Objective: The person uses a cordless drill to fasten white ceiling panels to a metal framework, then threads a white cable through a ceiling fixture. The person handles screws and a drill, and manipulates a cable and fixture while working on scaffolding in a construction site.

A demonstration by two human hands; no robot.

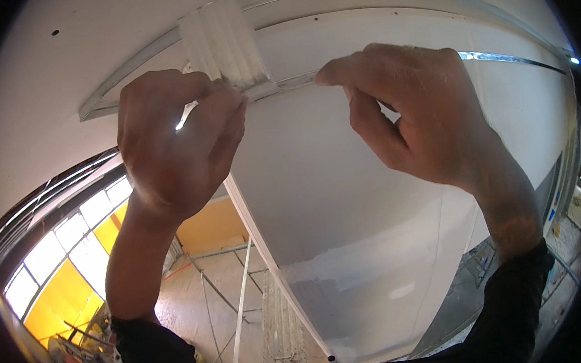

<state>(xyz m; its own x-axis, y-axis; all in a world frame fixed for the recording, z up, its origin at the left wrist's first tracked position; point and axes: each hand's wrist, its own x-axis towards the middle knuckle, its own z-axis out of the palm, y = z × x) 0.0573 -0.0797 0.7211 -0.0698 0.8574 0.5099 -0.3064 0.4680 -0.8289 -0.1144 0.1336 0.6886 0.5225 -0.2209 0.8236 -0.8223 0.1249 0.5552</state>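
Observation:
Both hands are raised to a white ceiling. My left hand [174,135] is closed in a pinch, its fingertips at the lower end of a ribbed light metal piece [221,42]. From there a narrow metal strip [291,83] runs right and passes behind my right hand [415,104]. That hand is closed too, index fingertip and thumb at the strip's edge. The strip's shiny far part [496,56] comes out beyond the right hand. What lies between the fingertips themselves is mostly hidden.
A curved metal channel [143,56] follows the ceiling. Below hangs a large white panel [345,198] with a pale edge strip [261,246]. Lower down stand scaffold poles [221,292] and a ribbed plank [282,322]. Yellow-and-white windows [64,295] line the left, above piled materials [88,360].

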